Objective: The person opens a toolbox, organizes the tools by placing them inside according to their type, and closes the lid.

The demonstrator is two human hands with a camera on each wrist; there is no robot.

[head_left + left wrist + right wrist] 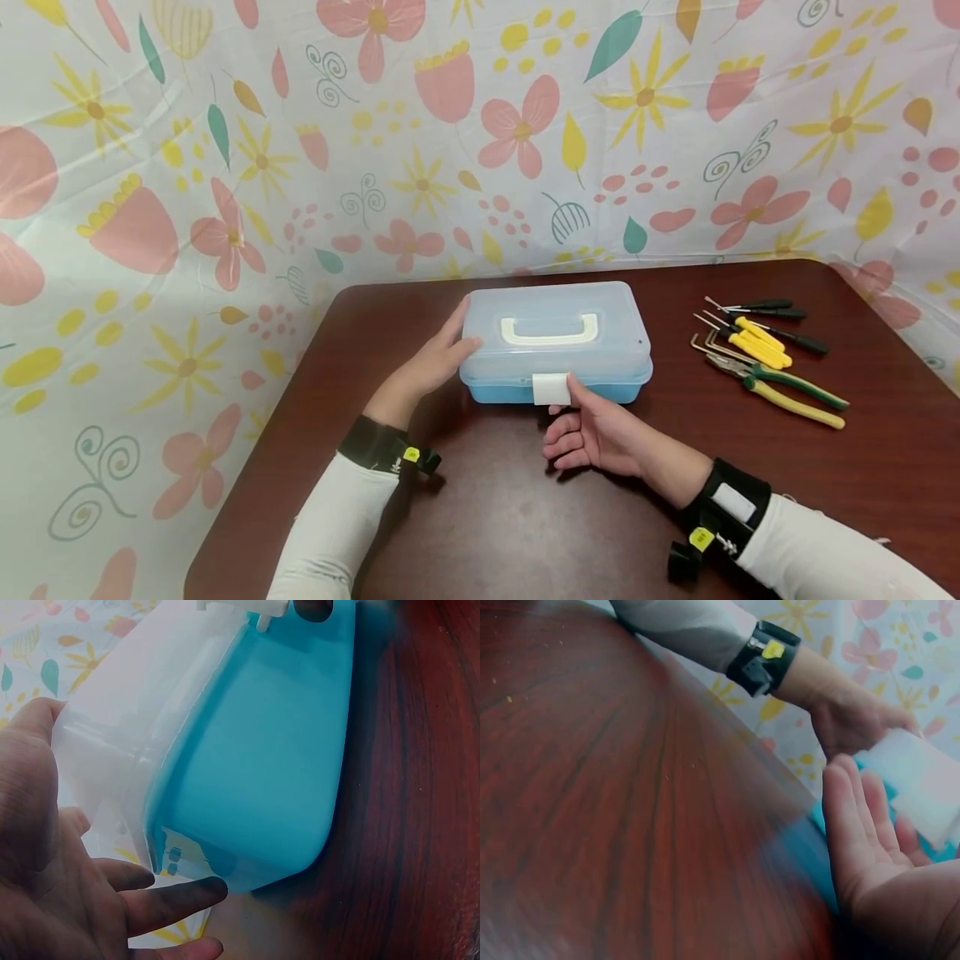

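A toolbox [555, 350] with a cloudy lid, white handle and blue base [270, 750] stands on the table. My left hand [435, 358] lies along its left end, thumb at the lid's front corner. In the left wrist view that hand's fingers [172, 904] are extended beside the end wall. At the front, my right hand [596, 429] pinches the white latch [551, 389], thumb at its right edge and index fingertip just under it. Its other fingers [851, 814] hang relaxed below. The lid sits on the base.
Right of the toolbox lie pliers [787, 387] with green and yellow handles, yellow-handled screwdrivers [757, 342], black-handled screwdrivers [772, 310] and bent hex keys [723, 346]. A flowered cloth [450, 167] hangs behind the dark wood table [480, 517] and along its left side.
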